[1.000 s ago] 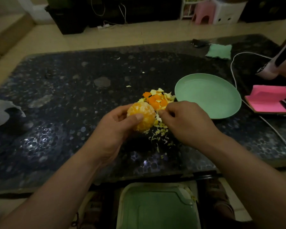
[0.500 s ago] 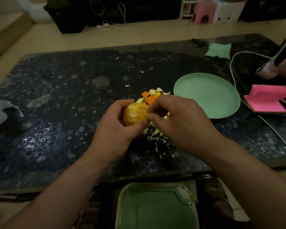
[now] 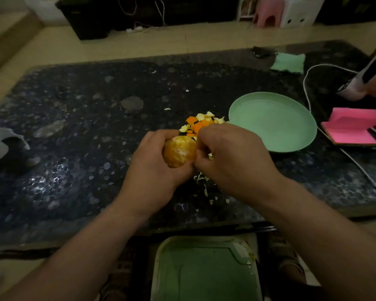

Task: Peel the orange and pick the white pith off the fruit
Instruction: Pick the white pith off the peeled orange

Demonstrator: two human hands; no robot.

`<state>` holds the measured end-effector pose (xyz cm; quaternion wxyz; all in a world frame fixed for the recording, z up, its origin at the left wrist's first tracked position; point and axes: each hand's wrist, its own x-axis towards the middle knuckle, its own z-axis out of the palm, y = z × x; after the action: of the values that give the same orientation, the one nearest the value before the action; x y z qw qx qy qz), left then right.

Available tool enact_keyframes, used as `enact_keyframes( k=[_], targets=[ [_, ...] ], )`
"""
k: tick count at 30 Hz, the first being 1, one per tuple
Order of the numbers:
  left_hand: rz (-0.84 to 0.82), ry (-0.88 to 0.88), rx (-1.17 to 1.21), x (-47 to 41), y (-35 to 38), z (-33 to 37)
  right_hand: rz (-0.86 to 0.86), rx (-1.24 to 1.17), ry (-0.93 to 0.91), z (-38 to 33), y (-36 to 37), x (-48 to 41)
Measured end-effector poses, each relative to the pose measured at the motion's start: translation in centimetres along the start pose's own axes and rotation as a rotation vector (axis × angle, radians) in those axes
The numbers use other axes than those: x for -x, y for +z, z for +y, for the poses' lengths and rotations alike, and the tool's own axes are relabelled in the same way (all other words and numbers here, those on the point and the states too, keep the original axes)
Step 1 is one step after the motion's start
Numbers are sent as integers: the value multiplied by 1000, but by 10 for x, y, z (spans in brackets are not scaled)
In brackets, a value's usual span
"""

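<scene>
Gripping the peeled orange (image 3: 178,152) from its left side and underside, our left hand (image 3: 154,166) curls its fingers round the fruit, which sits over the dark speckled table (image 3: 85,127) near its front middle. Our right hand (image 3: 234,157) is set against the right side of the orange with its fingers curled and their tips at the fruit's surface. We cannot tell whether they pinch a strand of pith, as the knuckles hide the contact. The exposed face of the orange shows pale patches of pith. Just behind the hands lies a heap of peel pieces (image 3: 199,123), orange and pale yellow, close beside the rim of a green plate (image 3: 274,120) to the right. Fine pith shreds (image 3: 201,178) lie scattered on the table under and in front of the right hand. Farther right we note a pink note pad (image 3: 352,129) and a white cable (image 3: 306,83). A green cloth (image 3: 289,61) lies near the far edge. Below the table's near edge sits a green tray (image 3: 204,272).
</scene>
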<state>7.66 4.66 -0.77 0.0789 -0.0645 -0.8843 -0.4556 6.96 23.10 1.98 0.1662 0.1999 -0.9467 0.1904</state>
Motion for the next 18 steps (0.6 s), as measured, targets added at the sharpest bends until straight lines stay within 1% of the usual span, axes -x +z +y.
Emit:
enact_keyframes(
  k=[4, 6, 8, 11, 14, 16, 18],
  targets=[
    [-45, -88, 175, -2, -7, 6, 21, -84, 164, 16, -1, 0],
    [-58, -140, 275, -4, -10, 7, -29, -92, 249, 29, -2, -1],
    [-62, -185, 298, -6, -11, 5, -119, -56, 311, 37, -1, -1],
    [-72, -212, 187, -5, -8, -1, -214, -17, 328, 39, 3, 0],
    [-79, -223, 145, -3, -4, -3, -168, -116, 347, 32, 1, -2],
    [-78, -228, 158, -4, -3, -1, -144, -156, 335, 30, -1, -3],
    [-74, -276, 281, -6, -1, 1, -154, -214, 343, 29, -1, -2]
  ],
)
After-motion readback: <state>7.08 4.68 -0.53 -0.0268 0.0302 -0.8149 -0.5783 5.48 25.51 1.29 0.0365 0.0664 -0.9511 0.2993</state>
